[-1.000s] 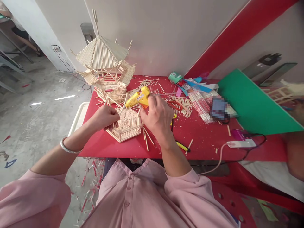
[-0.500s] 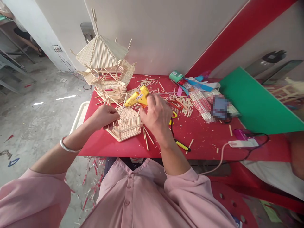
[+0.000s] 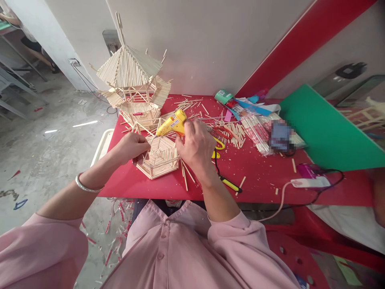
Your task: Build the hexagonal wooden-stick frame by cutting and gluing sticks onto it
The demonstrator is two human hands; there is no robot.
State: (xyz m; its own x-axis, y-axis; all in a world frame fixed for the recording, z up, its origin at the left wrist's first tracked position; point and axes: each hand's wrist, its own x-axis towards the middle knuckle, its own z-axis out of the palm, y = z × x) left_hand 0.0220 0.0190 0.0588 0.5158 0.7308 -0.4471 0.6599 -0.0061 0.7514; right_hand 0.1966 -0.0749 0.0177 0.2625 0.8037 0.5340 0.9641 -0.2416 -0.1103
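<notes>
My right hand [image 3: 197, 146] is wrapped round a yellow hot glue gun [image 3: 173, 123]. Its nozzle points left and down at the far left side of an eight-sided-looking stick platform [image 3: 162, 170], which has a low stick railing and a ringed pattern on its floor. My left hand [image 3: 134, 147] is closed at the platform's left edge, thumb and fingers pinched together; what lies between them is hidden. Behind both hands stands a tiered pagoda model [image 3: 128, 70] of pale sticks, with a pointed roof and a tall spire.
Loose sticks [image 3: 237, 134] and yellow-handled scissors [image 3: 220, 144] lie right of my hand on the red table [image 3: 255, 180]. Nearby are a yellow cutter knife [image 3: 231, 185], bagged sticks [image 3: 255, 130], a green board [image 3: 327, 132] and a white power strip [image 3: 311, 182] with cords. Another person's arm shows at far right.
The glue gun's nozzle has shifted slightly left and down, with my right hand following a little. My left hand has barely moved.
</notes>
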